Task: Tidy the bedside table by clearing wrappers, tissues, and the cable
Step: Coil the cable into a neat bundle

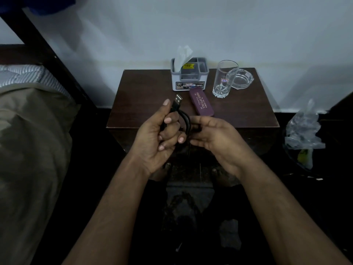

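Note:
A black USB cable (176,103) is looped in my left hand (158,134), its metal plug sticking up past my fingertips. My left hand is closed around the loops in front of the bedside table (238,111). My right hand (215,136) is just to the right, fingers curled toward the cable's loop and touching it; a strand hangs down between both hands. A white tissue (182,57) stands up out of a grey organiser box (190,77) at the back of the table.
A purple spectacle case (202,104), a tall glass (223,79) and a glass ashtray (242,78) sit on the table. A bed (28,121) lies at the left. A bin lined with a clear plastic bag (303,131) stands on the floor at the right.

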{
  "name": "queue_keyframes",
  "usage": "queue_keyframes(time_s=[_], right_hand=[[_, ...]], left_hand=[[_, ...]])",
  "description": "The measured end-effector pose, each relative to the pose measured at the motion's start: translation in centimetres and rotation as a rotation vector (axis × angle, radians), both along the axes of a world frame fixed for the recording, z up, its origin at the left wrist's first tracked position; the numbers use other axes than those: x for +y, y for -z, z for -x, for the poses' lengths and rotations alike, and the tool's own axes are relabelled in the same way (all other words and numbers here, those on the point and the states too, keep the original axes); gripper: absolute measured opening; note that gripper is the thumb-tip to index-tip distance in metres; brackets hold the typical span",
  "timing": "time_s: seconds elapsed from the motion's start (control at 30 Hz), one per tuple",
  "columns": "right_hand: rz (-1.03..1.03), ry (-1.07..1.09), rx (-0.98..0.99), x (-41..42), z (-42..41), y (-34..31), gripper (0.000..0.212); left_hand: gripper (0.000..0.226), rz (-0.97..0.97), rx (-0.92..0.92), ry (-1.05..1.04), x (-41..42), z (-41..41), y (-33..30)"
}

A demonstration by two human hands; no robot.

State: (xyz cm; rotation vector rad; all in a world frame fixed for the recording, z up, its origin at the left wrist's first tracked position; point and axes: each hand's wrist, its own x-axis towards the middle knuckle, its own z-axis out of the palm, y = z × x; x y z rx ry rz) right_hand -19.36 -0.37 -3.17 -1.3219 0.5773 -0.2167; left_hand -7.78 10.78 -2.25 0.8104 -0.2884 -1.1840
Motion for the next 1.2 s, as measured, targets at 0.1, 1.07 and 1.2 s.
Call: queue_keyframes(time_s=[0.1, 1.07, 1.2], right_hand=[[-0.19, 0.104, -0.081, -0.2, 0.1, -0.7, 0.033], [0.858, 0.075, 0.037, 0.5, -0.3, 0.7, 0.022], [0.728, 0.047, 0.126, -0.1, -0.5, 1.3, 0.014]], left_hand=[[0.052, -0.026, -0.017, 0.032, -0.1, 0.2, 0.1], [0.013, -0.355, -1.201, -0.387, -0.9, 1.5, 2.7], [0.02, -0.441, -1.287, -0.404, -0.9, 2.0, 2.6]])
